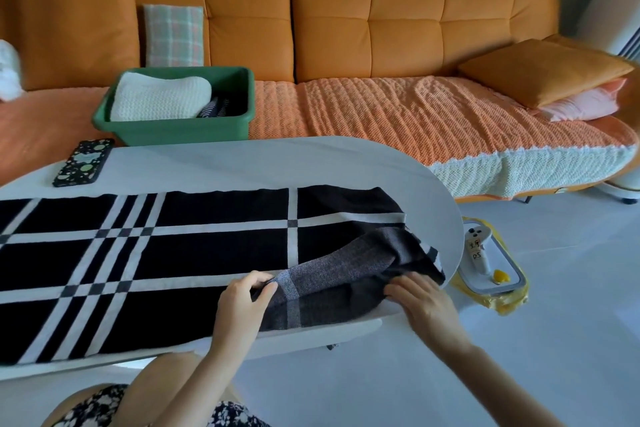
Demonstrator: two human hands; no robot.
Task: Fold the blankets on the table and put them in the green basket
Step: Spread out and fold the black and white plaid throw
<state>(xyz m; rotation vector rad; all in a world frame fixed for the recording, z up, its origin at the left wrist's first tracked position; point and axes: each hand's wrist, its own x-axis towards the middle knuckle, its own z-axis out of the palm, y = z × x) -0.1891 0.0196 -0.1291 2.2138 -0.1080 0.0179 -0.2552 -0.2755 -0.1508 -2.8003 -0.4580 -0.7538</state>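
Blanket (194, 253), black with white stripes, lies flat along the worktop (242, 163), left hand (242, 302) pinching its turned-back edge, right hand (422, 302) with fingertips hidden in cloth at the worktop's right end (grip indeterminate); draw both corners across evenly, aligning edges.

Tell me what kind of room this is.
Most likely a home living room: a long orange sofa with loose cushions, a white table spread with a black-and-white blanket, and a green basket on the sofa seat.
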